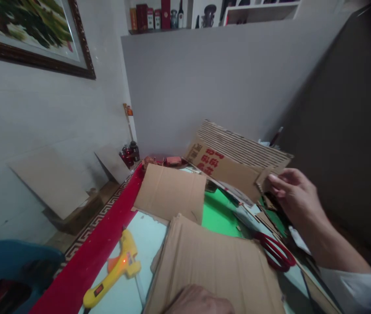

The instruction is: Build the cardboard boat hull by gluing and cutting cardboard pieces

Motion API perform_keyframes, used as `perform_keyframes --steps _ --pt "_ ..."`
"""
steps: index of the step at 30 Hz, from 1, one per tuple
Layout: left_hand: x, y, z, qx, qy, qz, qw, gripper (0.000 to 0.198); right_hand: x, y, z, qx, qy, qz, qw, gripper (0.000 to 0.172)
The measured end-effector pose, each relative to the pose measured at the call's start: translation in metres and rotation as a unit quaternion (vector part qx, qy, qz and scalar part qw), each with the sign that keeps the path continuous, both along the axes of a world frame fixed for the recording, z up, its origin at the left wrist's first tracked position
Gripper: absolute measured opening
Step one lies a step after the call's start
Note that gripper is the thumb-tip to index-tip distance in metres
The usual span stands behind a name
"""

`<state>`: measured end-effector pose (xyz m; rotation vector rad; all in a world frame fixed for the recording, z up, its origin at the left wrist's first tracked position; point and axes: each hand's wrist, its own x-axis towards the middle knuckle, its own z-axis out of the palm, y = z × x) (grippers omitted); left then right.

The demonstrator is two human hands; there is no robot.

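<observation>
Our right hand [292, 194] sits at abt 3 o'clock in the view, fingers pinched together on the right end of a printed cardboard piece [228, 168] — the one w/ red characters on its face and a corrugated strip along its upper side. That piece is held tilted, its far end pointing toward 11 o'clock, raised above the table clutter.

Our left hand [198, 302] shows only at 6 o'clock, bottom edge; knuckles rest on a large plain cardboard sheet [214, 266]. Most of the hand is cut off, so we can't tell whether the fingers are spread or curled.

Outward from there: a second plain cardboard flap [170, 192] lies at 12 o'clock from the big sheet, overlapping it slightly. A green mat [220, 216] shows between the sheets and the printed piece. Red-handled scissors [277, 253] lie at 3 o'clock from the big sheet, just beside its edge, below our right wrist. A yellow glue gun [115, 272] w/ orange trigger lies at 9 o'clock from the sheet on the pale table top [146, 237] — near but apart. A red border strip [94, 257] runs along the table's left side.
</observation>
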<state>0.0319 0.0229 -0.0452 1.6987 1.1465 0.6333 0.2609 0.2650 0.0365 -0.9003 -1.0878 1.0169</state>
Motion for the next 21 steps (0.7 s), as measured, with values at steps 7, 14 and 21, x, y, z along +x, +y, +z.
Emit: perform_keyframes --steps 7,14,21 --pt "0.008 0.018 -0.013 -0.021 0.126 -0.049 0.991 0.015 0.047 -0.015 -0.009 -0.062 0.02 -0.034 0.997 0.01" --pt "-0.006 0.006 0.017 -0.05 0.046 0.08 0.995 0.029 0.052 -0.039 -0.035 -0.149 -0.007 0.023 0.989 0.01" --pt "-0.008 0.012 0.03 -0.165 -0.4 0.38 0.818 0.059 0.025 -0.075 -0.037 -0.124 -0.013 0.05 0.991 0.032"
